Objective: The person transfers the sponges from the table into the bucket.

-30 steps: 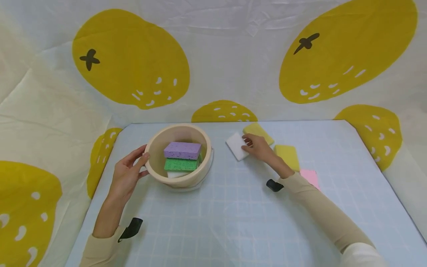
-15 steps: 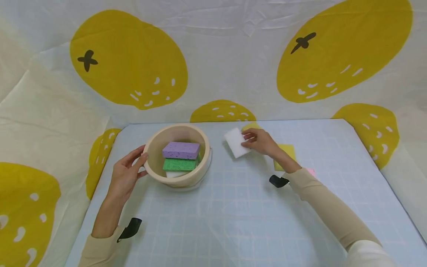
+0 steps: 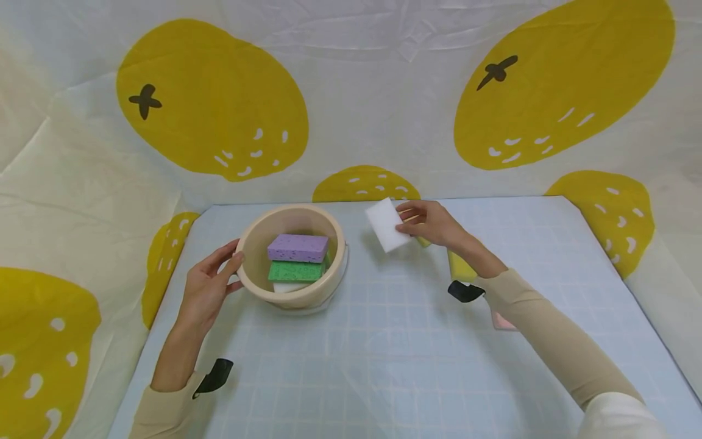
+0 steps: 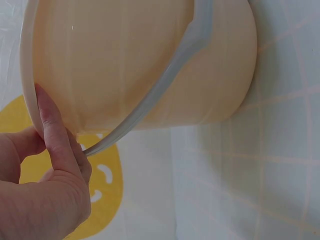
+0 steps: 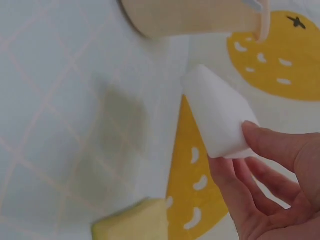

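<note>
A cream bucket [image 3: 298, 299] stands at the left of the table, its grey handle [image 4: 150, 100] hanging down along the side. Inside lie a purple sponge [image 3: 298, 248], a green sponge [image 3: 296, 271] and a white piece [image 3: 287, 286] under them. My left hand [image 3: 205, 292] pinches the bucket's rim between thumb and fingers on its left side. To the right of the bucket, my right hand [image 3: 433, 224] pinches a white sponge [image 5: 220, 112] by one edge. This sponge is tilted and clear of the table, its shadow showing below it in the right wrist view.
A yellow sponge [image 5: 135, 222] lies under the right hand, mostly hidden in the head view. Another yellow sponge [image 3: 459, 266] and a pink one [image 3: 501, 322] are partly covered by the right forearm. A fruit-printed cloth wall [image 3: 378, 122] rises behind the table.
My right hand has lifted the white sponge off the table and raised it, tilting it up. The left hand has stayed on the bucket's rim.
</note>
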Action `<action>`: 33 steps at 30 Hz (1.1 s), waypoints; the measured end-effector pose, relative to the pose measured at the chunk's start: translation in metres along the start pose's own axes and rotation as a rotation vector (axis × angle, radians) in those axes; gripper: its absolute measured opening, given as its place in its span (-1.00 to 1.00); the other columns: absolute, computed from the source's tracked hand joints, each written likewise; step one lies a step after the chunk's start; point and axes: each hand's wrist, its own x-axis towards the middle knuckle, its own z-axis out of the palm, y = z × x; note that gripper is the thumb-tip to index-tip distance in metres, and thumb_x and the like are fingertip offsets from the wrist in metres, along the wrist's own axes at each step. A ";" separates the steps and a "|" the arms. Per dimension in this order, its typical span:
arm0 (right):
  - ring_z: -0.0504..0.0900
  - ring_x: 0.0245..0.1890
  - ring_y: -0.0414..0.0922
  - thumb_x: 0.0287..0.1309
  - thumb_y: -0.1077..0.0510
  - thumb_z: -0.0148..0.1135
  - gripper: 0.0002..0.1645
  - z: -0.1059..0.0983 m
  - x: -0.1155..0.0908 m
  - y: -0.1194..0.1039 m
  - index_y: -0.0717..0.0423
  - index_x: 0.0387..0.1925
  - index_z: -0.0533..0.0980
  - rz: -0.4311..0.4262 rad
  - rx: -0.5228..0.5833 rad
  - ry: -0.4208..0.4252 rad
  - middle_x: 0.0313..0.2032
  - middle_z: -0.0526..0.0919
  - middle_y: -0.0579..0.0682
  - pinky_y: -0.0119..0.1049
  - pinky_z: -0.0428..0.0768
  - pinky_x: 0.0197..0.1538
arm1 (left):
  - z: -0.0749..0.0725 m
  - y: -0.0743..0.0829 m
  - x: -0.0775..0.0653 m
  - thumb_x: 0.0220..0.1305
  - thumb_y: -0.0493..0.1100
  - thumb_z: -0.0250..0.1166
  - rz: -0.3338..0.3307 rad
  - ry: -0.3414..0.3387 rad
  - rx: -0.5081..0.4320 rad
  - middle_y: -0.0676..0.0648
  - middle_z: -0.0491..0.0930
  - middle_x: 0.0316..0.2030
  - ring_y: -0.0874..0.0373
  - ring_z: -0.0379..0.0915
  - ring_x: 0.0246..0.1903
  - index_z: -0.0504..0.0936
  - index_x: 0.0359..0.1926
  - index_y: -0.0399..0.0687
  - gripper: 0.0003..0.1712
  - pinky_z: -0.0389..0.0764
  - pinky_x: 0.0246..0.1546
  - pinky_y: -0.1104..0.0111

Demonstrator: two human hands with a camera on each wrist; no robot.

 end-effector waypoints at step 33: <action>0.63 0.10 0.08 0.26 0.27 0.43 -0.43 -0.008 -0.004 -0.081 0.30 0.27 0.52 -0.227 0.021 -0.101 0.17 0.61 0.19 -0.38 0.69 0.00 | 0.001 0.001 0.000 0.35 0.12 0.38 -0.018 0.016 0.012 -0.06 0.40 0.34 0.19 0.51 -0.11 0.48 0.45 0.07 -0.29 0.71 -0.16 0.44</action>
